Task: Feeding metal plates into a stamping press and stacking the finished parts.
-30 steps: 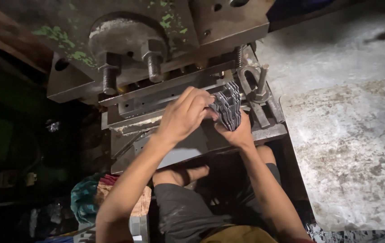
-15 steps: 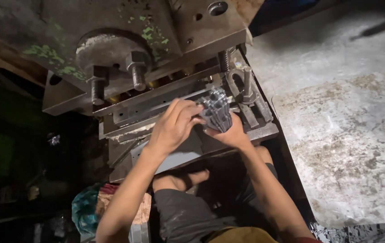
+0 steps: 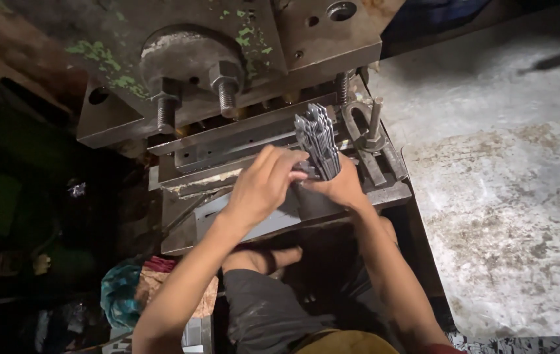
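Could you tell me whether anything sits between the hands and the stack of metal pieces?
Nothing visible does. The right hand grips the stack of metal pieces from below, and the left hand has its fingertips against the stack's side, above the press bed.

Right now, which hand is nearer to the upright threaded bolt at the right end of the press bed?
Right. The right hand grips the stack of flat metal pieces just left of the bolt; the left hand is farther left, touching the stack's other side.
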